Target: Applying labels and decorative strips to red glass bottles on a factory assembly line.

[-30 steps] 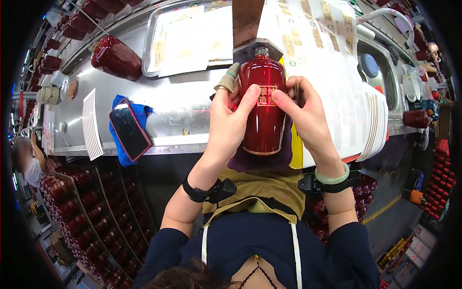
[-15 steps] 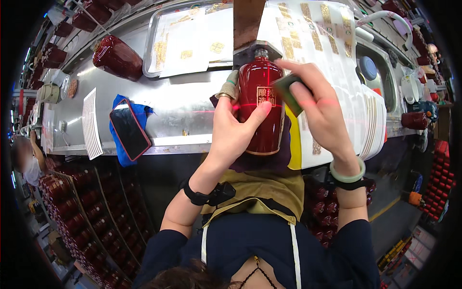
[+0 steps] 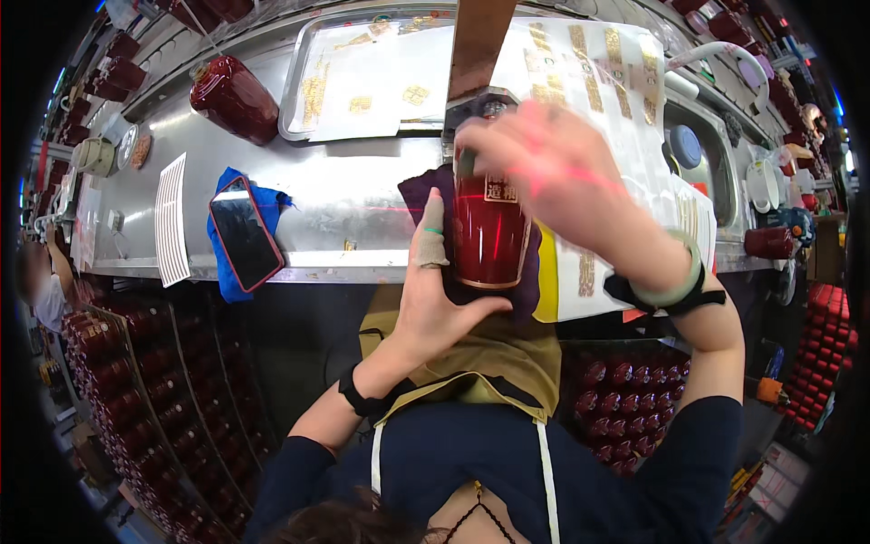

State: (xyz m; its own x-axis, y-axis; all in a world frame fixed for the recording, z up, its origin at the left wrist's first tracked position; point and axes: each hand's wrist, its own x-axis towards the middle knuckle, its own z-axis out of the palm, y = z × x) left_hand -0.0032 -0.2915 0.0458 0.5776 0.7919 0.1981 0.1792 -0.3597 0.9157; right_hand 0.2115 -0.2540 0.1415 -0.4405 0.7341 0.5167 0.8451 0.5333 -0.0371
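Toward the left end of the tabletop (image 3: 344, 186), I see a white striped sheet (image 3: 171, 218) reaching close to the near edge, and right of it a blue cloth (image 3: 233, 291) hanging over that edge with a red-rimmed phone (image 3: 245, 236) on top. Nearer the far edge, my feed shows a dark red bottle (image 3: 234, 102), just beside a metal tray (image 3: 286, 113) that carries white paper (image 3: 376, 113) with gold pieces. Next comes a purple cloth (image 3: 419, 189), and by the near edge the left hand (image 3: 426, 313), a beige cover on one finger; I see it spread, thumb out wide, though I can't tell whether it touches the gold-labelled red bottle (image 3: 489, 240). That lies on the purple cloth, base at the near edge, neck toward the far edge. Over its upper part I have the right hand (image 3: 557, 168), blurred; I can't tell whether its fingers pinch anything. Farther right I get a yellow sheet (image 3: 547, 283) at the near edge, then white sheets (image 3: 623, 161) with gold patterns, and a sink (image 3: 720, 172) past them.
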